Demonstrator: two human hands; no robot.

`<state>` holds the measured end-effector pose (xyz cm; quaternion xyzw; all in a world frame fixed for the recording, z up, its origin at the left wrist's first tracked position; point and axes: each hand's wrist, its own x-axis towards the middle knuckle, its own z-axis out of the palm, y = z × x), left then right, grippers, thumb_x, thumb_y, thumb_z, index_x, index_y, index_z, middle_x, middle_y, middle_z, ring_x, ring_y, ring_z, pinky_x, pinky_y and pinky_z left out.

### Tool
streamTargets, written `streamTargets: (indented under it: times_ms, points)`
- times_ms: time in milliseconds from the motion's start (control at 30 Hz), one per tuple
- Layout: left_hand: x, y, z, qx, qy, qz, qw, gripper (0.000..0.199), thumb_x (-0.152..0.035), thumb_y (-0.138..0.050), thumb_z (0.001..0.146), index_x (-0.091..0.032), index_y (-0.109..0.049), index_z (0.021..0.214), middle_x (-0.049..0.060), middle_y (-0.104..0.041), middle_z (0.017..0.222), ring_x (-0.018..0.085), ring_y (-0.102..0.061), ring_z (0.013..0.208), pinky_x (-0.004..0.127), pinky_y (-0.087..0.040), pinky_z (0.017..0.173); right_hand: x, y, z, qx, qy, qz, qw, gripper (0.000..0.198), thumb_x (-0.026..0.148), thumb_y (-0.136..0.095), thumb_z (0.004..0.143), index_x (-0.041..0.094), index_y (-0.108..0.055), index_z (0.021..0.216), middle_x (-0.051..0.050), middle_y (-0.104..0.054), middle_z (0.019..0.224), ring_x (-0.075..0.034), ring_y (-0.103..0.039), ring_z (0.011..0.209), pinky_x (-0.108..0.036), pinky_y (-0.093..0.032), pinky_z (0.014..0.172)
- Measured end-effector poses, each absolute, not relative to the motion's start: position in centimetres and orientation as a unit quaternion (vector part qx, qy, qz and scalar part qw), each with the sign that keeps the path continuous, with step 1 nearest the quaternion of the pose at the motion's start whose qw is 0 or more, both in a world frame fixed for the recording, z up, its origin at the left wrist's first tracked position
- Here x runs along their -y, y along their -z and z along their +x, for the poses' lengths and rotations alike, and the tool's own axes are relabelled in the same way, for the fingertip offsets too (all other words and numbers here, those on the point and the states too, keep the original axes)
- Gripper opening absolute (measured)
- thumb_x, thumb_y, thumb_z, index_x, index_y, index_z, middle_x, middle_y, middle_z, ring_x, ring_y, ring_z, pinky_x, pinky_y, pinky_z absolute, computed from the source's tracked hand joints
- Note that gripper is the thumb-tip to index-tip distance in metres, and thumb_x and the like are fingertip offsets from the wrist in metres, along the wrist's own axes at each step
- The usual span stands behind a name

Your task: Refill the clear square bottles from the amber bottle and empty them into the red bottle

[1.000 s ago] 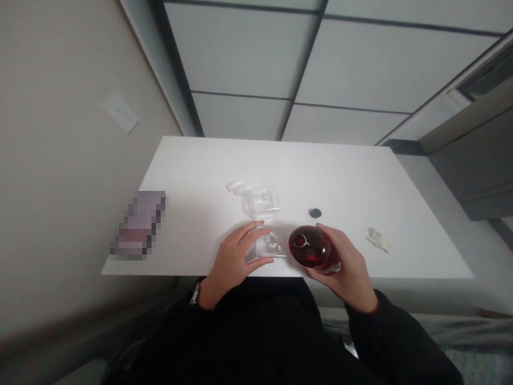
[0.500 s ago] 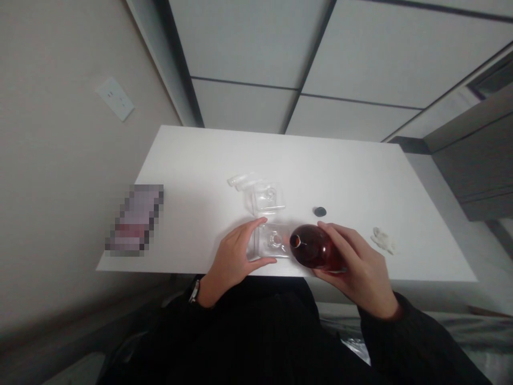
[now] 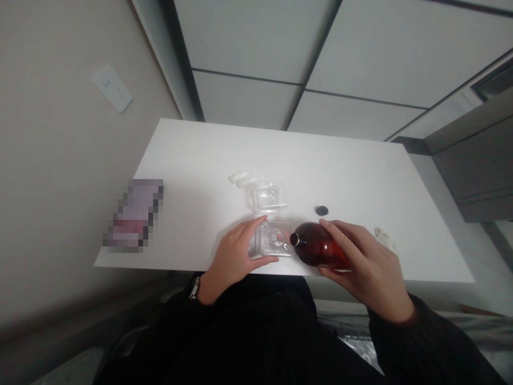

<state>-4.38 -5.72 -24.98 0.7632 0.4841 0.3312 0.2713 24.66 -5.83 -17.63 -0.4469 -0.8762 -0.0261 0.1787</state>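
Note:
My right hand [image 3: 366, 262] is wrapped round a brown-red see-through bottle [image 3: 323, 246], uncapped and tipped over to the left. Its mouth is close to the right end of a clear box-shaped container [image 3: 276, 247] with a round opening in its top. Whether anything flows from the bottle I cannot tell. Thumb and fingers of my left hand [image 3: 236, 248] grip the container from the left, near the table's front edge. Just behind it stands a second clear container [image 3: 272, 195] of the same shape. A dark round cap [image 3: 321, 210] lies behind the bottle.
Clear tube-like pieces [image 3: 242, 177] lie behind the second container on the white table [image 3: 192, 155]. A crumpled whitish thing [image 3: 383, 238] is partly hidden behind my right hand. A blurred-out flat object [image 3: 138, 214] lies at the left. Cabinet panels [image 3: 248, 99] rise behind the table.
My right hand has shifted a little to the right, and the bottle is tipped further onto its side. My left hand stays at the container.

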Motion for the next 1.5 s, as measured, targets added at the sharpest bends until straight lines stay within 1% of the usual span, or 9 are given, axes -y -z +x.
streamTargets:
  times_ms: [167, 333, 500, 700, 867, 1233, 1367, 1500]
  points:
    - [5.7, 24.9, -4.3, -0.482, -0.333, 0.769, 0.257, 0.085, -0.064, -0.079, 0.087, -0.023, -0.049, 0.155, 0.014, -0.070, 0.145, 0.032, -0.070, 0.130, 0.048, -0.058, 0.111, 5.7, 17.1, 24.6, 0.882, 0.048, -0.439, 0.164, 0.078, 0.035, -0.062, 0.101, 0.026, -0.028, 0.171, -0.017, -0.070, 0.128, -0.034, -0.072, 0.106, -0.041, -0.064, 0.073]
    - [5.7, 24.8, -4.3, -0.478, -0.333, 0.770, 0.259, 0.086, -0.065, -0.077, 0.088, -0.023, -0.047, 0.156, 0.015, -0.069, 0.145, 0.032, -0.070, 0.131, 0.050, -0.058, 0.111, 5.6, 16.4, 24.2, 0.889, 0.068, -0.429, 0.145, 0.078, 0.030, -0.063, 0.101, 0.024, -0.027, 0.170, -0.016, -0.071, 0.128, -0.031, -0.071, 0.107, -0.039, -0.063, 0.078]
    - [5.6, 24.8, -4.3, -0.479, -0.327, 0.774, 0.254, 0.086, -0.066, -0.076, 0.088, -0.020, -0.048, 0.155, 0.016, -0.070, 0.143, 0.033, -0.070, 0.129, 0.050, -0.059, 0.110, 5.5, 15.9, 24.2, 0.895, 0.085, -0.418, 0.128, 0.074, 0.027, -0.064, 0.101, 0.019, -0.033, 0.167, -0.017, -0.069, 0.129, -0.030, -0.069, 0.109, -0.038, -0.062, 0.080]
    - [5.6, 24.9, -4.4, -0.476, -0.332, 0.776, 0.247, 0.086, -0.069, -0.072, 0.090, -0.018, -0.048, 0.155, 0.018, -0.070, 0.144, 0.034, -0.071, 0.128, 0.051, -0.060, 0.109, 5.6, 15.9, 24.1, 0.888, 0.086, -0.434, 0.125, 0.067, 0.024, -0.063, 0.101, 0.020, -0.039, 0.163, -0.016, -0.069, 0.129, -0.030, -0.069, 0.111, -0.038, -0.061, 0.084]
    - [5.6, 24.9, -4.4, -0.474, -0.332, 0.776, 0.252, 0.086, -0.067, -0.074, 0.090, -0.020, -0.047, 0.157, 0.018, -0.069, 0.146, 0.034, -0.070, 0.130, 0.052, -0.060, 0.109, 5.5, 15.6, 23.9, 0.892, 0.092, -0.426, 0.117, 0.058, 0.024, -0.063, 0.101, 0.017, -0.047, 0.157, -0.016, -0.069, 0.128, -0.029, -0.069, 0.108, -0.038, -0.060, 0.082]
    - [5.5, 24.7, -4.3, -0.470, -0.338, 0.779, 0.240, 0.085, -0.069, -0.069, 0.092, -0.017, -0.048, 0.155, 0.020, -0.070, 0.144, 0.033, -0.071, 0.128, 0.050, -0.060, 0.108, 5.1, 15.1, 23.8, 0.895, 0.107, -0.419, 0.107, 0.055, 0.020, -0.062, 0.099, 0.016, -0.050, 0.153, -0.016, -0.070, 0.126, -0.030, -0.069, 0.106, -0.038, -0.060, 0.078]
    - [5.6, 24.7, -4.4, -0.475, -0.334, 0.777, 0.242, 0.085, -0.071, -0.069, 0.091, -0.018, -0.049, 0.155, 0.018, -0.071, 0.142, 0.032, -0.072, 0.127, 0.049, -0.060, 0.108, 4.9, 14.8, 23.7, 0.903, 0.116, -0.401, 0.099, 0.052, 0.020, -0.060, 0.101, 0.013, -0.051, 0.151, -0.017, -0.070, 0.123, -0.030, -0.070, 0.103, -0.037, -0.060, 0.074]
    - [5.7, 24.8, -4.4, -0.476, -0.332, 0.776, 0.248, 0.086, -0.070, -0.071, 0.090, -0.019, -0.048, 0.156, 0.018, -0.071, 0.142, 0.032, -0.072, 0.127, 0.049, -0.060, 0.108, 4.9, 14.6, 23.5, 0.903, 0.121, -0.400, 0.101, 0.049, 0.021, -0.058, 0.102, 0.013, -0.052, 0.150, -0.017, -0.071, 0.122, -0.030, -0.070, 0.101, -0.037, -0.059, 0.071]
